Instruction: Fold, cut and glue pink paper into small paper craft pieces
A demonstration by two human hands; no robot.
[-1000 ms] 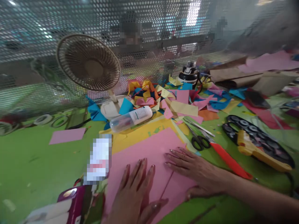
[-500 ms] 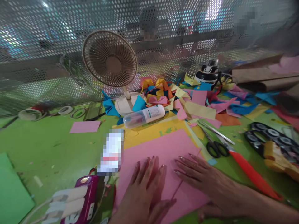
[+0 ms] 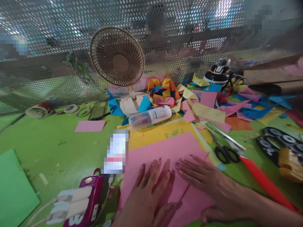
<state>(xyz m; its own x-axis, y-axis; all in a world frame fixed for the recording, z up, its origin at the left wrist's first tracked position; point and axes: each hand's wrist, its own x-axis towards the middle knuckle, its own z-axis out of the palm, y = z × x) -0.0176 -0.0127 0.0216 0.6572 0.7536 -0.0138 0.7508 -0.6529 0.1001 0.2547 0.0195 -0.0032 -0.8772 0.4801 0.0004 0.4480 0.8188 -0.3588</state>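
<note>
A large pink sheet of paper [image 3: 180, 145] lies in front of me, over yellow sheets [image 3: 163, 130]. My left hand [image 3: 149, 189] rests palm down on its left part, fingers spread. On the right part lies my right hand [image 3: 203, 179], also flat with its fingers stretched out. A dark line, perhaps a fold or slit, runs across the pink paper between the two hands. Right of my right hand are black-handled scissors [image 3: 226, 154] and a pair with a long red handle [image 3: 262, 179]. A phone [image 3: 115, 153] with a blurred screen lies to the left of the pink sheet.
A beige fan [image 3: 120, 63] stands behind a clear bottle [image 3: 151, 117]. Paper scraps [image 3: 208, 107] heap up at the back right. On the left are a purple power strip [image 3: 92, 198] with plugs, a green sheet [image 3: 16, 189] and tape rolls [image 3: 71, 109]. Perforated metal [image 3: 177, 56] closes the back.
The whole view has shifted slightly, so most things sit further right in the picture. Both hands stay flat on the pink paper; my right hand lies a little closer to my left.
</note>
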